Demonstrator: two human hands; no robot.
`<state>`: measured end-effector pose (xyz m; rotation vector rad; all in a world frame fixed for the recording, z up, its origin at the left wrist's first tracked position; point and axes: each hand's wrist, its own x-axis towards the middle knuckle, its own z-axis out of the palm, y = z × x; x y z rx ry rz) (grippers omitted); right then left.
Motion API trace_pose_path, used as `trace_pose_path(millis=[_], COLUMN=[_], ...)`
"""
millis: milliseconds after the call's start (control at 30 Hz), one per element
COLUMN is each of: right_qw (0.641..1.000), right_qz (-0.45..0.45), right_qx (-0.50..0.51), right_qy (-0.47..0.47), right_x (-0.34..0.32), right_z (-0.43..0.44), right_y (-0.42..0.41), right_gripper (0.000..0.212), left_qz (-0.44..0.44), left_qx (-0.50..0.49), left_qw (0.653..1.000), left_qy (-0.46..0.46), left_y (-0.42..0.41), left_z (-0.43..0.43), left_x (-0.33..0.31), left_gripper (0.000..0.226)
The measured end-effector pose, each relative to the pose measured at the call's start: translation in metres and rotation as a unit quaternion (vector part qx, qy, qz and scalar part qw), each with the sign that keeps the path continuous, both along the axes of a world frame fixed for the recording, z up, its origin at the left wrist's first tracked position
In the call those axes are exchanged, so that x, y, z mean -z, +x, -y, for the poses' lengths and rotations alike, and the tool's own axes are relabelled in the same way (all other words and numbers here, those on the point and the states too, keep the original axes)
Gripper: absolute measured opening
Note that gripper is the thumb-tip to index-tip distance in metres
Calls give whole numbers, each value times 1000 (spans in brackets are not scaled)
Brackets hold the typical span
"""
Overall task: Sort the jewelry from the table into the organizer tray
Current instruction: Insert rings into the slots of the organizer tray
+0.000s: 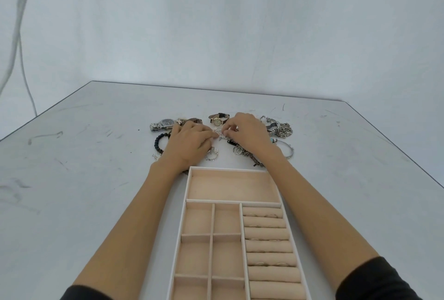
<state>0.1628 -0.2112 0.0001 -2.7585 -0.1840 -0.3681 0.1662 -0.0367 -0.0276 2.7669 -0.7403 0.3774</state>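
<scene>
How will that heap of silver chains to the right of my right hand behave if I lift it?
The heap of silver chains lies slumped in loose folds, so it will probably hang limp and trail. The strands overlap, so they may snag and lift together. It looks metal, so likely heavyish.

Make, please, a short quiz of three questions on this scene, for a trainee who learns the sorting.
1. True or false: the large far compartment of the organizer tray holds a watch.
2. Where do rings already sit? A: in the small square compartments. B: between the ring rolls on the tray's right side. C: in the large far compartment.
3. Fill in: the black bead bracelet lies on the table beside the ___ hand.
Key: 1 false; 2 B; 3 left, since the left hand partly hides it.
</scene>
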Motion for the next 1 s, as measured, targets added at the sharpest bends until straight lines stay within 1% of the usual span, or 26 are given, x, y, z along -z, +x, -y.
trace_pose_path(millis=[133,267,333,467,600,733,900,1000], right_qw=[1000,1000,1000,999,999,999,996,993], right_qz=[4,-1,-5,-21,-41,-29,-5,-30], right_qx=[1,3,-3,-15,-19,-23,-17,-35], right_qy=[-22,-10,-2,-41,-15,4,88,109], right_x=[1,1,0,0,0,3,3,-2], right_z=[-2,-1,0,-1,0,1,8,14], right_y=[1,2,1,4,7,8,7,7], right_gripper=[12,12,16,25,32,24,17,11], left_qz=[15,55,69,79,76,75,65,51], left_qx=[6,4,0,-12,-9,-8,-8,-4], left_qw=[1000,994,992,990,990,991,992,992], left_qy=[-21,-89,-108,-115,-119,-110,-106,-114], left_y=[2,1,0,0,0,-1,-2,-2], left_z=[0,-6,-8,-8,-8,-8,-7,-7], left_x=[1,-1,-3,-2,0,0,0,-2], left_gripper=[30,25,22,18,20,22,22,22])
